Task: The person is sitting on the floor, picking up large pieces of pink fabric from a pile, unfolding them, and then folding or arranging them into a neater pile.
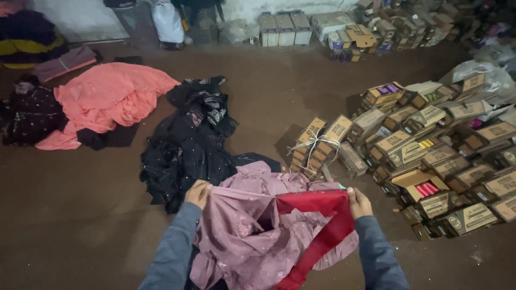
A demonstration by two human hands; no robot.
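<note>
A mauve pink embellished garment [252, 231] with a red fabric panel [322, 215] hangs spread between my two hands over the brown floor. My left hand [198, 193] grips its upper left edge. My right hand [358, 203] grips the upper right edge by the red part. Both arms wear grey-blue sleeves. Just beyond the garment lies a crumpled black sequined garment [188, 145].
A salmon pink cloth [105, 99] and dark clothes [27, 115] lie at the left. Several small cardboard boxes [430, 156] are heaped at the right, one bundle tied with string [314, 147]. More boxes and bags line the far wall [301, 27].
</note>
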